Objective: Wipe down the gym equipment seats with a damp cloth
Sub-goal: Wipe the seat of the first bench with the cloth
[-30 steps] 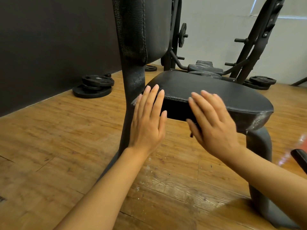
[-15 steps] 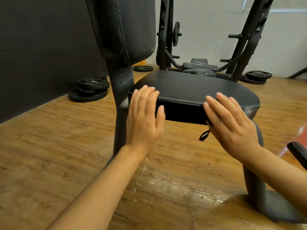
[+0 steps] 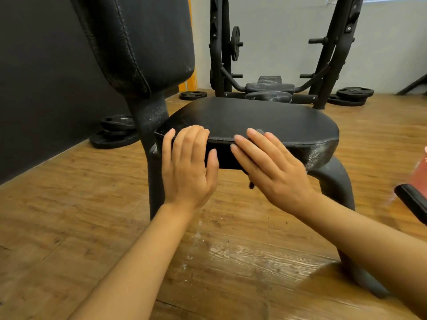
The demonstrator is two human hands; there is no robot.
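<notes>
Black cracked vinyl covers the seat [image 3: 249, 118], which sits on a dark metal frame [image 3: 152, 144] above the wooden floor [image 3: 69, 204]. Both hands lie flat against the seat's near edge. The left hand [image 3: 187, 167] is at the near left corner, fingers [image 3: 196, 137] straight and close together, holding nothing. The right hand [image 3: 270, 165] presses a dark cloth [image 3: 227, 155] against the same edge, fingers flat and slightly spread; a small loop hangs below its palm. The backrest pad [image 3: 143, 42] rises at the seat's left end. Weight plates [image 3: 115, 132] lie on the floor by the dark wall.
</notes>
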